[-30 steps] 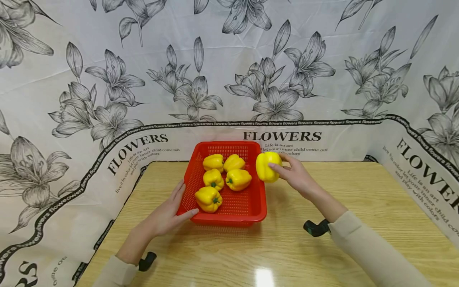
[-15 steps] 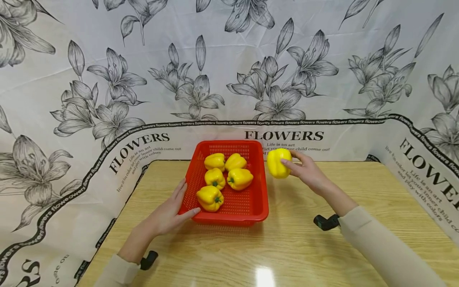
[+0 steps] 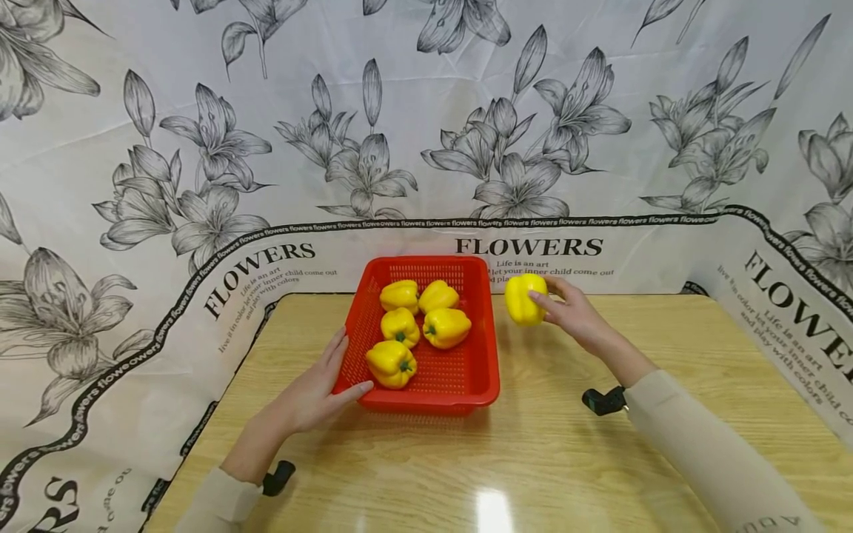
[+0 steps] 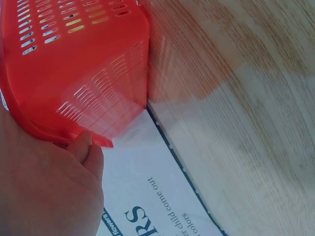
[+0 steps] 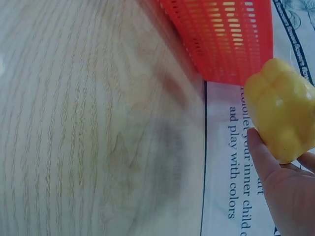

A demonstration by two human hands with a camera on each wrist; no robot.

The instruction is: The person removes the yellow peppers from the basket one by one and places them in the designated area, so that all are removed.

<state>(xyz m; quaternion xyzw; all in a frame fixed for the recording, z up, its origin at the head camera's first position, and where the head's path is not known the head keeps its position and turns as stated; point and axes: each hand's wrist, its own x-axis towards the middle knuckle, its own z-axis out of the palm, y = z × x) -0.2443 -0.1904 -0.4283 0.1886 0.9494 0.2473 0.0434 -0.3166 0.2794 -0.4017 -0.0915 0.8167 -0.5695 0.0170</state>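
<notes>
A red plastic basket (image 3: 481,370) with slotted walls stands on the table, with several yellow bell peppers (image 3: 447,328) lying inside. My left hand (image 3: 308,396) holds the basket at its near left corner, thumb on the front rim and fingers along the left side. In the left wrist view, fingertips (image 4: 81,146) bend over the rim. To the right of the basket, my right hand (image 3: 578,317) grips another yellow bell pepper (image 3: 525,300) between thumb and fingers. That bell pepper (image 5: 281,110) is raised off the table in the right wrist view, beside the basket's wall (image 5: 229,42).
The light wooden table (image 3: 666,370) spreads out around the basket. White cloth (image 3: 400,170) printed with flowers and lettering hangs behind the table and along its sides. Black camera mounts (image 3: 603,401) stick out from both wrists.
My right hand has carried its bell pepper rightward, from over the basket's right rim to beside it. The left hand keeps its place on the basket.
</notes>
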